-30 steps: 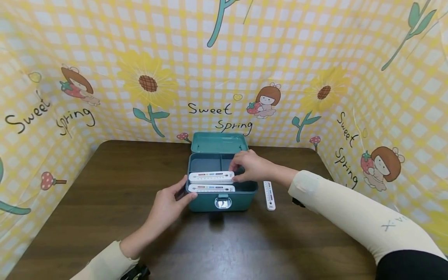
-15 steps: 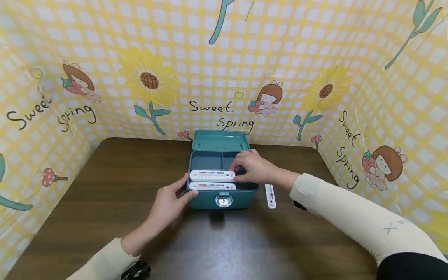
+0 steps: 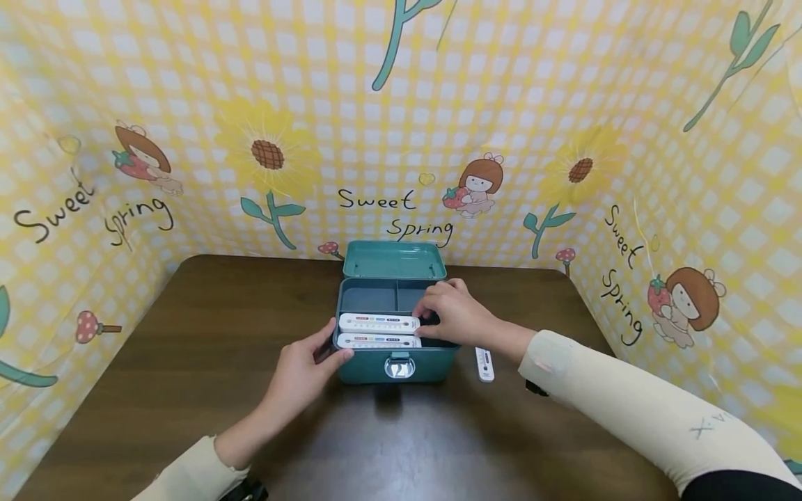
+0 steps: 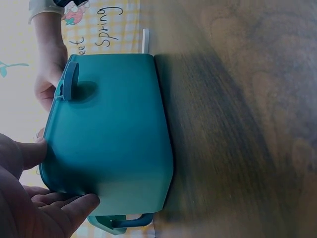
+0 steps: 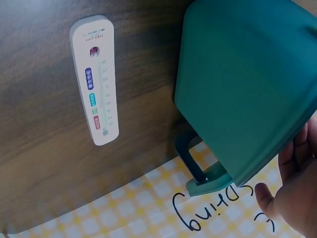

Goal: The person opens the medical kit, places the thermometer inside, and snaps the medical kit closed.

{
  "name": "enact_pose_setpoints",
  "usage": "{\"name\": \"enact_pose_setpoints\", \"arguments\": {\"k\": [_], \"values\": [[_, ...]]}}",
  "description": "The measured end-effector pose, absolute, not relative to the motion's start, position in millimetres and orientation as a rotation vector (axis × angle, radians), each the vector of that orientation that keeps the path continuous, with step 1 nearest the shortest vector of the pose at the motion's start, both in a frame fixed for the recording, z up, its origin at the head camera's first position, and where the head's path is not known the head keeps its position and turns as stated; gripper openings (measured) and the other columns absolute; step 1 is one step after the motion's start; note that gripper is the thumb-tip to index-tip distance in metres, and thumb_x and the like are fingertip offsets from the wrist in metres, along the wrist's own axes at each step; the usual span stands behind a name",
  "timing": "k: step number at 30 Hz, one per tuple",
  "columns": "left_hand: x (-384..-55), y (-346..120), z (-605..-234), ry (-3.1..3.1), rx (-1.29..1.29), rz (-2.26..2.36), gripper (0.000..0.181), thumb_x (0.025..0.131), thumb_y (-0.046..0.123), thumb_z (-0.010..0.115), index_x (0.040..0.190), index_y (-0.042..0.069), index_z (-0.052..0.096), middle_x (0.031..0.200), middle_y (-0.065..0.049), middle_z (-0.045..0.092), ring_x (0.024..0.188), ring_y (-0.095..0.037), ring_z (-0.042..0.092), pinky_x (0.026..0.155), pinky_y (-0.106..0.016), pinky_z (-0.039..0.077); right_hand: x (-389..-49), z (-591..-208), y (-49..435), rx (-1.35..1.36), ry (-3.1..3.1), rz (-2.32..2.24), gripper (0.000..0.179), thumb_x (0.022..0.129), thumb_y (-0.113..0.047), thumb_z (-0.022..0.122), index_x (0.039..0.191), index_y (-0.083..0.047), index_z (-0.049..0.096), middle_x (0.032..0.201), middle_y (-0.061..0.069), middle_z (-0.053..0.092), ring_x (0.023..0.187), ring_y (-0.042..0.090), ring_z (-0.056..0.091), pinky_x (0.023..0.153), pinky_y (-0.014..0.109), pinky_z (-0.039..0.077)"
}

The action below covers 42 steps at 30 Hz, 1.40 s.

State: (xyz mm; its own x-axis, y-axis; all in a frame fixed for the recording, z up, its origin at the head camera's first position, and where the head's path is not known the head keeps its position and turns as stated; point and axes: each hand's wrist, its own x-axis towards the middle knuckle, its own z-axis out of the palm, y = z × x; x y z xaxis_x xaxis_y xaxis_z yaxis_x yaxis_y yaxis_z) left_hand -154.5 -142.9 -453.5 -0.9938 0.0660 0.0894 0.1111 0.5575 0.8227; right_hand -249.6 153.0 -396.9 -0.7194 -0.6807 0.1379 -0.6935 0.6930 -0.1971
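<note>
A green lidded storage box (image 3: 388, 369) stands with its lid (image 3: 395, 259) tipped back. Two white strip thermometers (image 3: 379, 341) lie crosswise near the front of the opening, one behind the other. My right hand (image 3: 460, 313) reaches over the right side and pinches the right end of the rear thermometer (image 3: 376, 323). At the front left corner my left hand (image 3: 307, 369) grips the box, its thumb near the front rim and fingers along the side. Another white thermometer (image 5: 96, 82) lies on the table right of the box, partly hidden by my right wrist in the head view.
Behind the thermometers, the box has a grey divided tray (image 3: 370, 296). A clear latch (image 3: 399, 367) sits on its front and a handle (image 5: 188, 158) on the lid. Yellow checked cloth (image 3: 351, 139) walls in the dark wooden table (image 3: 250, 292) at the back and sides.
The view has shifted slightly. My right wrist has come down a little, covering more of the loose thermometer. The rear thermometer stays between my right fingers, and my left hand keeps its place.
</note>
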Motion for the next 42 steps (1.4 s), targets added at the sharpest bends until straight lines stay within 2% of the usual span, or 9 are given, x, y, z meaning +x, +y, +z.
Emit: {"name": "enact_pose_setpoints", "arguments": {"k": [7,12,19,24,37,42], "values": [[-155,-145,-452,-2.737,-0.140,-1.458,0.075,0.093,0.042,0.075,0.154,0.009,0.045,0.155,-0.013,0.048,0.135,-0.026,0.056,0.097,-0.040,0.054,-247,-401,154,1.044,-2.811,0.354,0.025,0.085,-0.046,0.084,0.095,-0.024,0.078,0.085,-0.014,0.061,0.090,0.007,0.052,0.105,0.050,0.033],[-155,-144,-453,-2.730,-0.135,-1.453,0.074,0.092,0.040,0.077,0.153,0.009,0.047,0.153,-0.012,0.049,0.133,-0.023,0.058,0.096,-0.038,0.055,-243,-403,157,1.017,-2.793,0.413,0.027,0.085,-0.046,0.084,0.098,-0.024,0.079,0.087,-0.013,0.063,0.091,0.008,0.052,0.106,0.049,0.033],[-153,-143,-456,-2.701,-0.149,-1.463,0.073,0.092,0.037,0.078,0.152,0.009,0.048,0.152,-0.013,0.051,0.127,-0.022,0.062,0.092,-0.035,0.057,-232,-404,166,0.965,-2.715,0.610,0.026,0.088,-0.038,0.082,0.106,-0.019,0.078,0.095,-0.010,0.066,0.094,0.009,0.053,0.101,0.043,0.035],[-155,-143,-455,-2.706,-0.147,-1.450,0.074,0.092,0.038,0.077,0.152,0.008,0.048,0.152,-0.013,0.051,0.129,-0.024,0.061,0.094,-0.036,0.056,-226,-405,172,0.890,-2.637,0.701,0.021,0.092,-0.032,0.080,0.107,-0.018,0.077,0.098,-0.009,0.066,0.097,0.012,0.055,0.101,0.043,0.039],[-155,-142,-452,-2.716,-0.126,-1.478,0.077,0.091,0.037,0.079,0.153,0.005,0.047,0.149,-0.018,0.055,0.124,-0.028,0.065,0.091,-0.036,0.058,-206,-423,209,0.462,-2.600,0.876,0.021,0.093,-0.024,0.077,0.110,-0.012,0.075,0.107,0.003,0.070,0.106,0.024,0.060,0.104,0.054,0.040],[-156,-142,-449,-2.732,-0.146,-1.451,0.078,0.092,0.035,0.079,0.154,0.003,0.044,0.150,-0.018,0.054,0.129,-0.028,0.062,0.095,-0.039,0.056,-200,-435,229,0.342,-2.581,0.946,0.021,0.094,-0.020,0.076,0.111,-0.008,0.075,0.108,0.008,0.070,0.107,0.027,0.060,0.102,0.054,0.041]]}}
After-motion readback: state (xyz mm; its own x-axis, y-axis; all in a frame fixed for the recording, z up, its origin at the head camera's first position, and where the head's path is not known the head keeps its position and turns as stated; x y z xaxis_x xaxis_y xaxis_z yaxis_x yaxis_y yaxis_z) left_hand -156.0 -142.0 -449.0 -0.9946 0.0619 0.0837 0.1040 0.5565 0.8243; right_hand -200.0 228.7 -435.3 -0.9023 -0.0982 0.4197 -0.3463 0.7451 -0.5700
